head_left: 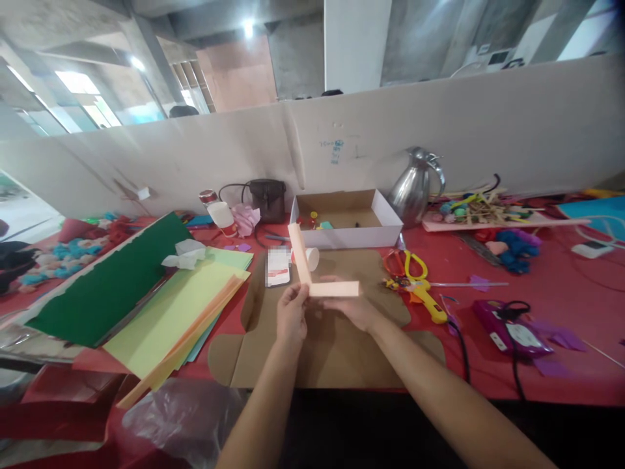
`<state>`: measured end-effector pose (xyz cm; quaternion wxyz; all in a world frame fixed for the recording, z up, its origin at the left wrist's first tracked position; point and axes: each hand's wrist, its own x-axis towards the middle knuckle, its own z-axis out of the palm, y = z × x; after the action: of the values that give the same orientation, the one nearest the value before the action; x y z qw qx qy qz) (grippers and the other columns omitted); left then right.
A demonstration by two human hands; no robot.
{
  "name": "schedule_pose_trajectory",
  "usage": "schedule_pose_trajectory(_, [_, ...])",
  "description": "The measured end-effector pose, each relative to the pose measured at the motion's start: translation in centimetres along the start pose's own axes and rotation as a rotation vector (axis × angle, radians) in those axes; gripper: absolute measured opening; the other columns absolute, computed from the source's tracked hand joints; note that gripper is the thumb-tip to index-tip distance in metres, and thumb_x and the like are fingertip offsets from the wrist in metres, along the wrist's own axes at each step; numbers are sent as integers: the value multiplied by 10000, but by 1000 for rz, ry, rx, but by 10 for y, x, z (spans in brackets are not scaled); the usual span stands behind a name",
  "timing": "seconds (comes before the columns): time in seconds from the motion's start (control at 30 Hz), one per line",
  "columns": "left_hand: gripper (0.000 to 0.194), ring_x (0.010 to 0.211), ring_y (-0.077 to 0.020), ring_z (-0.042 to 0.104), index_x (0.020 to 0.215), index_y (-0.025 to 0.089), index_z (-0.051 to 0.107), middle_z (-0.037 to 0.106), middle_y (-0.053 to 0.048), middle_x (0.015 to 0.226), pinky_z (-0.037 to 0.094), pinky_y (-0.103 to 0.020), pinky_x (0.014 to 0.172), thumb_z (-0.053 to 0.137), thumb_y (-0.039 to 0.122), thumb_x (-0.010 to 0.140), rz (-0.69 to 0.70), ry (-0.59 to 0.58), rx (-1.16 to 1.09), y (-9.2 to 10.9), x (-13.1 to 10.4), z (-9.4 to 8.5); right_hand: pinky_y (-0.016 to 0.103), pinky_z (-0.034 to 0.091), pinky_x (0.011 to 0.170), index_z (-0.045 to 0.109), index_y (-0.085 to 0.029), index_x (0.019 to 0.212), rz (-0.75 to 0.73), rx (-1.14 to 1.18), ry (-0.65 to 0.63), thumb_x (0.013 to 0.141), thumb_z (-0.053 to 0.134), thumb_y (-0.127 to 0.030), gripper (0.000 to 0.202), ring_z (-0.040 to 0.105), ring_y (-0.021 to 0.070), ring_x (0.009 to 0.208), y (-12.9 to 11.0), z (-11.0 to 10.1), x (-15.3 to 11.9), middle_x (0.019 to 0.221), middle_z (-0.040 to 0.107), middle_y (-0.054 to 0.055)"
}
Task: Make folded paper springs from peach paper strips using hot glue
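Two hands pinch crossed pink paper strips (312, 277) over flattened cardboard (332, 339): left hand (291, 317) closed at the corner, right hand (354, 309) underneath. Keep folds square, edges aligned.

Lighting is even and moderately bright across the red table (561, 365). Daylight enters through windows (81, 98) at far left, which are overexposed to white. A ceiling lamp (249, 27) at far centre also blows out. The steel jug (415, 189) carries soft reflections without harsh glare. Shadows under objects are faint and diffuse. Wide-angle distortion bends the partition wall (488, 124) and stretches the near corners. Focus is soft overall, and fine detail smears toward the left and right edges. One small patch near centre is pixelated.
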<state>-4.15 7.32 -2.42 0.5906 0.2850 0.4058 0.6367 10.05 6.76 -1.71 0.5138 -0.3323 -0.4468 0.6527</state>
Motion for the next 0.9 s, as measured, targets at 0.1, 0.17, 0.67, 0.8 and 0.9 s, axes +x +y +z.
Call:
schedule_pose_trajectory(0.1, [290,603,-96,592,798,170,652,662,19,720,441,-219,602,813,318,609,3,12,-34,-6,-4,9,299,495,679,640,-258,1113,-53,-11,44,612,800,-289,527,640,187,811,12,11,1,926,712,15])
schedule_pose_trajectory(0.17, [282,626,-115,617,814,165,651,671,6,732,466,-242,639,803,311,627,2,-8,-33,-8,-7,13,299,486,665,688,-221,1035,-79,2,192,661,762,-353,403,635,187,782,17,15,3,882,715,29])
schedule_pose_trajectory(0.67, [224,647,-131,642,755,119,736,716,-56,719,496,-251,669,819,210,568,-151,-133,50,3,-5,1,259,392,561,717,-180,747,-16,107,282,619,745,-319,191,517,123,559,19,1,9,627,650,0])
schedule_pose_trajectory(0.8, [206,704,-151,654,753,119,752,731,-74,771,504,-267,707,810,197,571,-148,-136,31,0,-5,1,250,386,553,702,-187,722,4,108,277,620,725,-324,172,509,120,558,14,2,7,632,642,-8])
schedule_pose_trajectory(0.9, [221,738,-167,656,800,118,762,737,-90,815,503,-269,709,785,196,595,-136,-173,48,0,-5,0,257,392,550,691,-193,717,38,97,273,614,729,-339,183,529,132,566,5,4,3,634,650,-5])
